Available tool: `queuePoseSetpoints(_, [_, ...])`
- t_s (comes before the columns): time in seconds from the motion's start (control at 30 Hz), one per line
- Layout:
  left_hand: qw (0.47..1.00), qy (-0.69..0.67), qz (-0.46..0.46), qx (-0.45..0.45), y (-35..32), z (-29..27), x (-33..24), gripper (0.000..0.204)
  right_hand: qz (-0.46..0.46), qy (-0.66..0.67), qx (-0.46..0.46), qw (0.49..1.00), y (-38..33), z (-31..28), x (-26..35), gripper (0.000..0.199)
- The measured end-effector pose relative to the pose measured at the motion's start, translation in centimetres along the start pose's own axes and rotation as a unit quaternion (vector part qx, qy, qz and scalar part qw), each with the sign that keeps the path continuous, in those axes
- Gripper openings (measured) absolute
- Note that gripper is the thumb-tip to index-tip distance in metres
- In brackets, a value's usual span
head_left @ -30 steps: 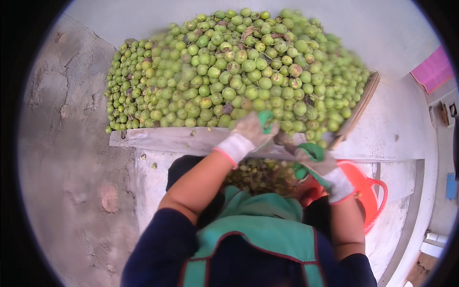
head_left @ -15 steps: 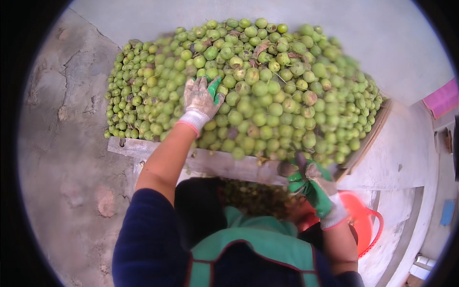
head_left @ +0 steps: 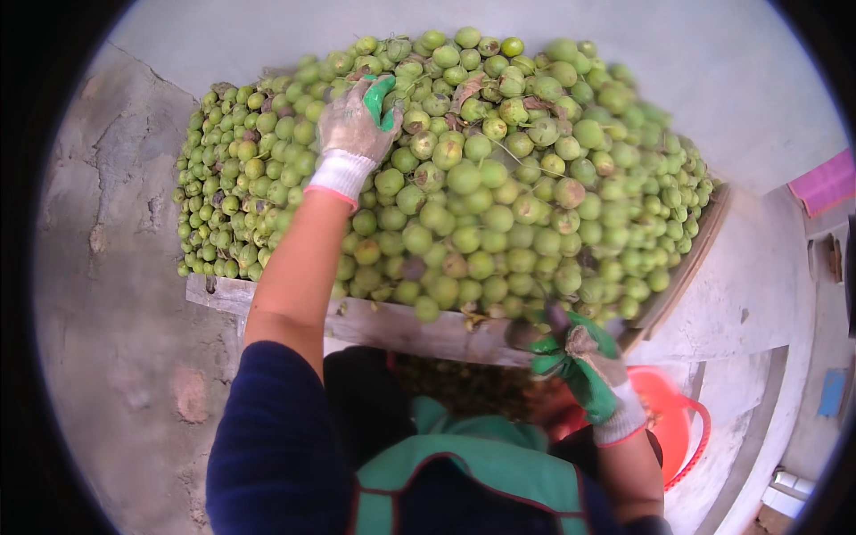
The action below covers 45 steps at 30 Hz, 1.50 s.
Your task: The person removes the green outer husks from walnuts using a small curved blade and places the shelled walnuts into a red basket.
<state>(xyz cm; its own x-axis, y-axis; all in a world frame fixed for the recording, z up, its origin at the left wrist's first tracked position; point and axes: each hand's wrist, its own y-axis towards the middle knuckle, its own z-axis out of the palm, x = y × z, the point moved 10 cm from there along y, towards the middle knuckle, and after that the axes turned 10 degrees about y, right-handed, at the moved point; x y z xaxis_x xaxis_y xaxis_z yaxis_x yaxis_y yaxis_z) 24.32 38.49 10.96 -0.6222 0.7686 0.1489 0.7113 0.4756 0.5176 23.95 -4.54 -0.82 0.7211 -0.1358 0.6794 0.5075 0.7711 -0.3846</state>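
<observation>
A large heap of round green fruits (head_left: 481, 214), some with brown blemishes, fills a wooden-edged bed in front of me. My left hand (head_left: 358, 120), in a soiled white glove with green coating, reaches to the upper left of the heap. Its thumb stands apart from the fingers over the fruits; the fingertips are partly hidden, and no fruit shows in its grip. At the heap's lower right, my right hand (head_left: 584, 361), gloved alike, is closed around a dark narrow tool (head_left: 558, 321). Blur hides the tool's exact kind. A brownish roundish piece (head_left: 522, 334) is beside it.
A wooden board (head_left: 401, 328) edges the heap's near side, another board (head_left: 682, 267) its right. A red plastic basin (head_left: 660, 406) stands below my right forearm. Dark loose bits (head_left: 464, 383) lie under the near board. Rough concrete (head_left: 116, 357) is at left.
My left hand has moved up and slightly left, farther across the heap. My right hand stays near the front edge with the tool. The view has shifted slightly.
</observation>
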Motion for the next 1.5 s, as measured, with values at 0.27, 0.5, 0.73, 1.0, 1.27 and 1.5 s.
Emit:
queuePoseSetpoints(0.27, [0.934,0.152,0.053,0.318,3.5,7.1,-0.8,0.06,-0.137,-0.285,-0.061,0.947,0.0,-0.7,2.8,0.054])
queuePoseSetpoints(0.5, [0.984,-0.149,0.093,0.039,-1.1,-2.1,-4.1,0.059,-0.268,-0.577,-0.125,0.762,1.9,-0.4,5.1,0.046])
queuePoseSetpoints(0.73, [0.925,-0.254,0.273,-0.075,-13.9,-13.6,-12.0,0.062,-0.228,-0.415,-0.12,0.872,1.1,2.2,5.5,0.067])
queuePoseSetpoints(1.0, [0.867,-0.393,0.306,0.011,-20.2,-21.1,-19.4,0.068,-0.237,-0.251,-0.067,0.936,-4.3,3.2,3.5,0.067])
queuePoseSetpoints(1.27, [0.683,-0.607,0.09,0.396,-29.0,-9.6,-20.6,0.058,-0.35,-0.664,-0.09,0.655,-10.6,7.6,4.4,0.061])
queuePoseSetpoints(1.5, [0.757,-0.543,0.217,0.291,-30.6,-7.9,-21.8,0.046,-0.308,-0.594,-0.057,0.741,-10.5,6.0,3.2,0.054])
